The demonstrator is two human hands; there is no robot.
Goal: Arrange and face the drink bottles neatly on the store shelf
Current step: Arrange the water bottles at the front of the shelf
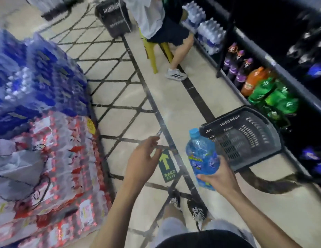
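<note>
Our right hand (221, 176) is gripping the blue drink bottle (201, 151) low, left hand (142, 158) hanging open, empty; top-heavy above the fingers (222, 160), it may tip.

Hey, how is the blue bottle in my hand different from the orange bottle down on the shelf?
The blue bottle is see-through blue with a light blue cap; the orange bottle is opaque orange. The blue bottle is gripped by the right hand over the aisle floor, tilted; the orange bottle sits on the low shelf between dark purple-labelled bottles and green bottles. Both are labelled drink bottles.
</note>
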